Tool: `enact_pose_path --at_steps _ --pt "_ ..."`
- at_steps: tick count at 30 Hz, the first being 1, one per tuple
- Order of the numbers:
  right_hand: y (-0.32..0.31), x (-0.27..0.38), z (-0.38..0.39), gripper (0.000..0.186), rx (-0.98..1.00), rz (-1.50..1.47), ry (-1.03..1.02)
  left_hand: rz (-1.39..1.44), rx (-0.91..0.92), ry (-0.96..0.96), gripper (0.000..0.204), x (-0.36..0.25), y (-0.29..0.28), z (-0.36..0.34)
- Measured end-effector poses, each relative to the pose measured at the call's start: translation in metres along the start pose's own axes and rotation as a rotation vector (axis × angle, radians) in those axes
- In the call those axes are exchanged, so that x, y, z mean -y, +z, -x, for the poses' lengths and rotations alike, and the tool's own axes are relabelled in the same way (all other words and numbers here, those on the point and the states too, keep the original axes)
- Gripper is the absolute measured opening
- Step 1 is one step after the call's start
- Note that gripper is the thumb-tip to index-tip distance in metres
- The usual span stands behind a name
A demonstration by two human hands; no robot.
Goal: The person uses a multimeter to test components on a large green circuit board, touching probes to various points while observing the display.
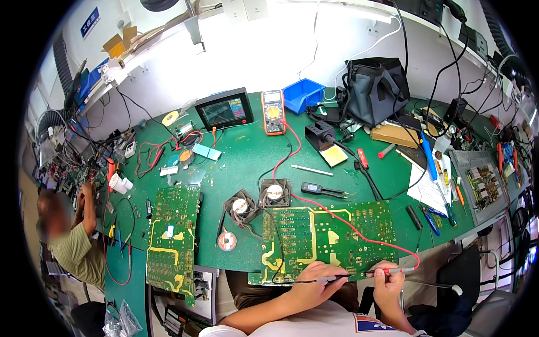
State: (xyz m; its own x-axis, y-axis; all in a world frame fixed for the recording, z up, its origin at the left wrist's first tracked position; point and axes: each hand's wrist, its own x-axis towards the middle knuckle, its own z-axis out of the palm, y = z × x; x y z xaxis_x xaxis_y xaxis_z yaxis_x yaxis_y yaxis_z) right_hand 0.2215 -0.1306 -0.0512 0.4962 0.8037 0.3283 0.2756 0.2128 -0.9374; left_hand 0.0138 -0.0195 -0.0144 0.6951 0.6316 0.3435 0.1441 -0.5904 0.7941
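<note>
My left hand (314, 283) is closed round a black multimeter probe (331, 278), whose tip points right over the near edge of a large green circuit board (297, 227). Pinched in my right hand (387, 286) is the red multimeter probe (400, 270), its tip pointing left toward the black one. Whether either tip touches the board is too small to tell. From the probes, a red lead (351, 227) and a black lead (273, 233) run back to an orange-rimmed multimeter (273, 112). Two square cooling fans (275, 192) stand at the board's far left edge.
A second circuit board (171, 236) lies left, overhanging the bench edge. Tweezers (323, 190), a soldering iron stand (323, 140), a screen (224, 110) and a blue bin (304, 94) stand beyond. Pliers and screwdrivers (449, 213) lie right. Another person (73, 241) sits far left.
</note>
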Motion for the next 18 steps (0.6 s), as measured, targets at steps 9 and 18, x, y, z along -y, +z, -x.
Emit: enact_pose_path --at_steps 9,18 --pt "0.0015 -0.0009 0.0015 0.005 -0.008 0.013 -0.02 0.014 -0.011 -0.003 0.019 0.0002 0.0002 0.0017" --pt "0.0034 0.0048 -0.0064 0.007 -0.022 0.007 -0.041 -0.025 -0.025 0.03 0.017 0.0015 -0.0007 -0.007"
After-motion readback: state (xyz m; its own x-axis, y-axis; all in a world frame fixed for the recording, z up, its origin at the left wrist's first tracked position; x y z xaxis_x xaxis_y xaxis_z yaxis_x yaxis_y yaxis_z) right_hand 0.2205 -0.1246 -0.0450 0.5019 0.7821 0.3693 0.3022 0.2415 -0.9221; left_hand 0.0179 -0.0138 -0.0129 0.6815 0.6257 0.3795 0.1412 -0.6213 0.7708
